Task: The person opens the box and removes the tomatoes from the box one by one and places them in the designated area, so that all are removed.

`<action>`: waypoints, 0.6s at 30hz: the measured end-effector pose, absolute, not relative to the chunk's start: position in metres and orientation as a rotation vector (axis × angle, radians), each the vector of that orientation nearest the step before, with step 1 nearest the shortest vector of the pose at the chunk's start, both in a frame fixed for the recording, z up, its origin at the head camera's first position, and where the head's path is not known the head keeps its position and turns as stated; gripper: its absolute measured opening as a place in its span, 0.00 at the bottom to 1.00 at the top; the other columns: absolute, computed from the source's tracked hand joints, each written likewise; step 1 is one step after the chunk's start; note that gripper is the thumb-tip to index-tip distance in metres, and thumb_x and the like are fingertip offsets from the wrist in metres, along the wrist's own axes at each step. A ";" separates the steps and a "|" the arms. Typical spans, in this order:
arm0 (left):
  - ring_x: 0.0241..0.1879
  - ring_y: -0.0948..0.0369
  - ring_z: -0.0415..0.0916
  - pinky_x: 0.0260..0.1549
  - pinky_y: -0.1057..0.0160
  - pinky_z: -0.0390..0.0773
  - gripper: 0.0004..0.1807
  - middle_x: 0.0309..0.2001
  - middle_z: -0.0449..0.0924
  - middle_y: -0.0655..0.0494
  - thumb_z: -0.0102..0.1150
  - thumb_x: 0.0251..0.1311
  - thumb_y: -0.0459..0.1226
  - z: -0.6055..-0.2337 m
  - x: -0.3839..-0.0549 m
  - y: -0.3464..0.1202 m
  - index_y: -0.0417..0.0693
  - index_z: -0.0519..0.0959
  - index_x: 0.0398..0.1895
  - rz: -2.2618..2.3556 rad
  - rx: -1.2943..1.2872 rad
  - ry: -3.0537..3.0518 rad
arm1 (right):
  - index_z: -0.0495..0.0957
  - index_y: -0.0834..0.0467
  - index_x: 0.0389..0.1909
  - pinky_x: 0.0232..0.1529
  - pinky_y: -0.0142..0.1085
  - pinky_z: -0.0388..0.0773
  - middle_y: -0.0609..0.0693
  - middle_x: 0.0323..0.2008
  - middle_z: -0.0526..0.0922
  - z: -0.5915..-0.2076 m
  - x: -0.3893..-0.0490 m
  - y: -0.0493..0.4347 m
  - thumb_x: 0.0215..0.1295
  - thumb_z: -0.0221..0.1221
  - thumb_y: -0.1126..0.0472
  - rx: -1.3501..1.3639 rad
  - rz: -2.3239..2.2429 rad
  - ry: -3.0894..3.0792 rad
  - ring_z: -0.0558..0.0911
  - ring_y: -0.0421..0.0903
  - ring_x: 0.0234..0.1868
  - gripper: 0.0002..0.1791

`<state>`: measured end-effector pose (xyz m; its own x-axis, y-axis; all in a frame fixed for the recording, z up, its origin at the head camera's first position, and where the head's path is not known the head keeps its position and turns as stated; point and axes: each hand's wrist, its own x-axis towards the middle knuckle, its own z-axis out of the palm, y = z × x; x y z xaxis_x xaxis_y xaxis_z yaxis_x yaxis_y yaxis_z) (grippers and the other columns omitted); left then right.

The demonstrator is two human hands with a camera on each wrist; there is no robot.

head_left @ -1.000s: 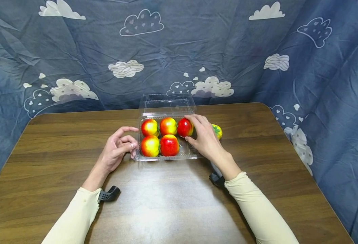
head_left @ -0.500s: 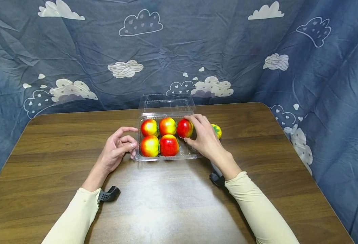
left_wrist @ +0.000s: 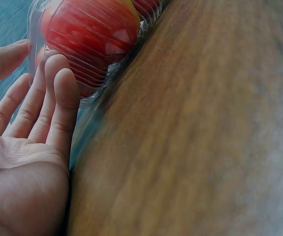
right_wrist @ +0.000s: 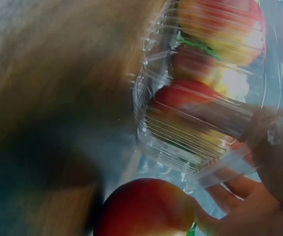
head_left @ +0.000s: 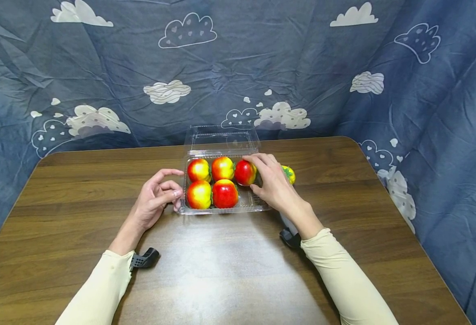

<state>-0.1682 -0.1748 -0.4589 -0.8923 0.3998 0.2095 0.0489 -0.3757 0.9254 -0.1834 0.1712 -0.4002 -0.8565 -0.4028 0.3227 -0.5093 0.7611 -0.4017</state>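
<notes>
A clear plastic clamshell box [head_left: 246, 206] stands on the table with its lid [head_left: 221, 139] raised at the back. Inside sit several red-and-yellow fruits [head_left: 199, 195]. My right hand [head_left: 276, 185] reaches over the box's right side, with fingers at the top and thumb at the lower right of a red fruit [head_left: 245, 172] in the back row. Through the plastic, the right wrist view shows the thumb [right_wrist: 215, 118] beside it. My left hand [head_left: 156, 198] rests loosely at the box's left side, fingertips against its wall.
Another fruit with a green leafy top [head_left: 289, 175] lies on the table just right of the box, partly behind my right hand; the right wrist view shows a red fruit [right_wrist: 144, 209] outside the wall. A blue cloud-print curtain [head_left: 238, 67] hangs behind the wooden table [head_left: 99, 180].
The red fruit in the back row has settled slightly toward the front of the box. My right thumb has drawn a little right. The left hand stays in place.
</notes>
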 end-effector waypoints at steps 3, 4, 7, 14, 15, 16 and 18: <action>0.23 0.58 0.80 0.24 0.66 0.83 0.24 0.34 0.85 0.51 0.52 0.69 0.18 -0.459 -0.168 -0.175 0.34 0.68 0.67 2.364 0.601 1.611 | 0.76 0.57 0.69 0.68 0.55 0.74 0.57 0.61 0.79 -0.400 -0.183 0.173 0.48 0.80 0.68 0.718 0.711 -2.737 0.75 0.58 0.63 0.43; 0.23 0.58 0.80 0.24 0.66 0.83 0.24 0.34 0.85 0.51 0.52 0.69 0.18 -0.460 -0.168 -0.175 0.34 0.67 0.67 2.364 0.602 1.611 | 0.76 0.57 0.69 0.67 0.55 0.75 0.57 0.60 0.79 -0.400 -0.184 0.173 0.48 0.81 0.67 0.717 0.711 -2.734 0.75 0.58 0.62 0.43; 0.23 0.58 0.80 0.24 0.66 0.83 0.24 0.34 0.85 0.51 0.52 0.69 0.18 -0.460 -0.168 -0.175 0.33 0.67 0.67 2.364 0.607 1.613 | 0.77 0.57 0.67 0.64 0.54 0.77 0.57 0.57 0.79 -0.400 -0.184 0.174 0.47 0.82 0.64 0.708 0.717 -2.730 0.75 0.57 0.60 0.43; 0.23 0.58 0.80 0.24 0.65 0.83 0.24 0.34 0.85 0.51 0.52 0.69 0.18 -0.460 -0.168 -0.175 0.34 0.68 0.67 2.362 0.600 1.617 | 0.79 0.58 0.62 0.60 0.53 0.78 0.56 0.54 0.78 -0.401 -0.185 0.174 0.45 0.83 0.60 0.708 0.725 -2.721 0.75 0.57 0.57 0.40; 0.23 0.58 0.80 0.24 0.65 0.83 0.24 0.34 0.85 0.51 0.52 0.69 0.18 -0.460 -0.168 -0.175 0.34 0.68 0.67 2.361 0.599 1.617 | 0.78 0.59 0.62 0.61 0.52 0.78 0.56 0.54 0.78 -0.401 -0.185 0.174 0.45 0.83 0.60 0.712 0.728 -2.720 0.75 0.57 0.57 0.40; 0.23 0.58 0.80 0.24 0.65 0.83 0.24 0.34 0.85 0.51 0.52 0.69 0.18 -0.460 -0.168 -0.175 0.34 0.68 0.67 2.361 0.599 1.618 | 0.78 0.59 0.61 0.62 0.52 0.78 0.57 0.55 0.79 -0.401 -0.185 0.174 0.45 0.83 0.60 0.715 0.731 -2.723 0.75 0.57 0.58 0.40; 0.23 0.58 0.80 0.24 0.65 0.83 0.24 0.34 0.85 0.51 0.52 0.69 0.18 -0.459 -0.168 -0.175 0.34 0.68 0.67 2.360 0.598 1.621 | 0.77 0.60 0.61 0.64 0.52 0.78 0.57 0.56 0.80 -0.400 -0.184 0.174 0.46 0.82 0.60 0.716 0.741 -2.732 0.76 0.57 0.59 0.39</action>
